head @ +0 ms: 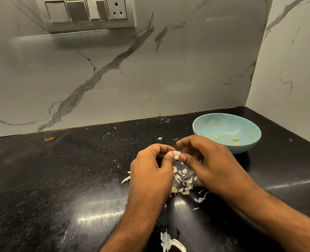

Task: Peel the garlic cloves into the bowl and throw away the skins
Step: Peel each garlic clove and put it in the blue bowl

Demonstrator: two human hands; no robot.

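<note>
Nearest the camera, torn skins point(170, 241) litter the black counter point(50, 179). Above them, the left hand point(151, 167) and right hand point(207, 161) both pinch one garlic clove point(176, 155), pale and partly husked. Pinched that tightly, it could slip and fall among the scraps. Peeled cloves point(234, 138) lie in the blue bowl point(223, 122) just beyond.

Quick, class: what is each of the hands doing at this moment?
Left hand: closed, pinching the garlic clove.
Right hand: closed, pinching the same garlic clove from the other side, thumb against it.
</note>
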